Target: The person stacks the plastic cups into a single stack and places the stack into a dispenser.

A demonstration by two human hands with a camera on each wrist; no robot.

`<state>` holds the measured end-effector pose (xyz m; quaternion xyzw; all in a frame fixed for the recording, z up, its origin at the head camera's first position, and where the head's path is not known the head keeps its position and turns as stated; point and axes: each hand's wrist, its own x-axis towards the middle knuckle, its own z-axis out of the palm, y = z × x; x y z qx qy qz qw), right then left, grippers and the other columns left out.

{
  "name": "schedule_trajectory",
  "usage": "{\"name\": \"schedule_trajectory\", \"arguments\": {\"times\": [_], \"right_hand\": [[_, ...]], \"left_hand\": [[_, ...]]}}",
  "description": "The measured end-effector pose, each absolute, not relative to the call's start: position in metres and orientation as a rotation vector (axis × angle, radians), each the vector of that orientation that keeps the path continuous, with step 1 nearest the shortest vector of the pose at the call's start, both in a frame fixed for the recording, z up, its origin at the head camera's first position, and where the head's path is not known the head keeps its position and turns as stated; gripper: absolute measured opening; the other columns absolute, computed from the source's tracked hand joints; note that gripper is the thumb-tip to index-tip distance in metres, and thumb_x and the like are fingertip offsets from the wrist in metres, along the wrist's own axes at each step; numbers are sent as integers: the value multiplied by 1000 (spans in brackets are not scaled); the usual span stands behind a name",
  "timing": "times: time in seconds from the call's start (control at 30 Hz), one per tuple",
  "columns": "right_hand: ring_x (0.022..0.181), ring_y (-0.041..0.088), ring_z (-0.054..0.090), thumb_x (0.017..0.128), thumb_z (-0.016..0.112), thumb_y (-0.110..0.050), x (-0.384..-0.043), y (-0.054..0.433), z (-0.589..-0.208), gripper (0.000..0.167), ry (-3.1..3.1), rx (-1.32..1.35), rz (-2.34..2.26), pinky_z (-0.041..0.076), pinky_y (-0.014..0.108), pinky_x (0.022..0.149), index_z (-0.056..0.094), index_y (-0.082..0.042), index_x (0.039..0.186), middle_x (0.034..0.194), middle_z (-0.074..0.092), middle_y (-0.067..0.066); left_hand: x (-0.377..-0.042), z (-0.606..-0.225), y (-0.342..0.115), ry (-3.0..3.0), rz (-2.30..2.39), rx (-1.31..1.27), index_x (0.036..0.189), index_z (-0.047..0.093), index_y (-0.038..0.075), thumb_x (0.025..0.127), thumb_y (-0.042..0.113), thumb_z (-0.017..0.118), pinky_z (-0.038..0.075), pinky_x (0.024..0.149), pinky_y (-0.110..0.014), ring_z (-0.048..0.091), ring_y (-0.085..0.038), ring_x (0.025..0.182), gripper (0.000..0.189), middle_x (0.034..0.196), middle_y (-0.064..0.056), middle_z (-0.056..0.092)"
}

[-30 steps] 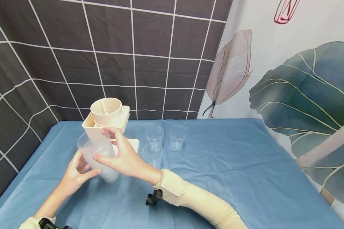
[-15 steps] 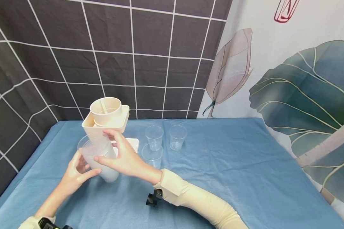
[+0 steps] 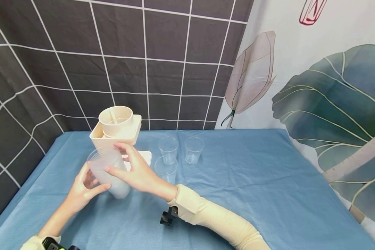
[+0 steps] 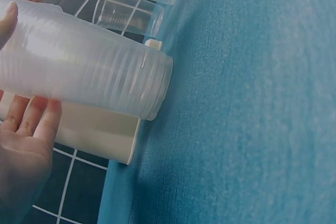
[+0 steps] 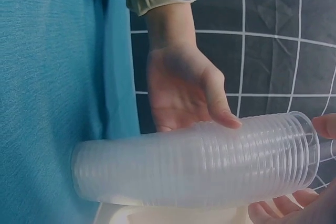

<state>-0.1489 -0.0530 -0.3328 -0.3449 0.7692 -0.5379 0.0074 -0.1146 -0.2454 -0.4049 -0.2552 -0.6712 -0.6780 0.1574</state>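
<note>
A tall stack of nested clear plastic cups (image 3: 110,173) stands tilted over the blue cloth, its rims toward the upper left in the head view. My left hand (image 3: 81,191) holds the stack's side, thumb in front and fingers behind. At the rim end my right hand (image 3: 132,170) grips the uppermost cups between thumb and fingers. The right wrist view shows the closely spaced rims (image 5: 294,150) and my left thumb (image 5: 223,116) along the stack. In the left wrist view, the stack's base (image 4: 157,87) is close over the cloth.
Three single clear cups stand right of the stack: a back-left cup (image 3: 168,147), a back-right cup (image 3: 193,149) and a nearer cup (image 3: 165,170). Behind the hands is a cream rectangular bin (image 3: 112,142) with a round divided container (image 3: 115,121) on it. A white flat piece (image 3: 146,158) lies beside it.
The top cup has sunk deeper into the stack, and its rim has moved down and right. My right hand has moved slightly down and right with it; the left hand has stayed in place.
</note>
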Motion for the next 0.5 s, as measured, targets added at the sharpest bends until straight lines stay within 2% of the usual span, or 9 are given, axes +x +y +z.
{"name": "schedule_trajectory", "arguments": {"times": [0.5], "right_hand": [[126, 9, 49, 89, 66, -22, -149, -53, -334, 59, 2424, -1082, -1648, 42, 16, 100, 41, -8, 140, 141, 49, 7]], "left_hand": [[-113, -405, -245, -1933, -1941, -715, 136, 38, 4, 65, -33, 57, 47, 90, -11, 55, 0, 115, 83, 126, 7, 55]]}}
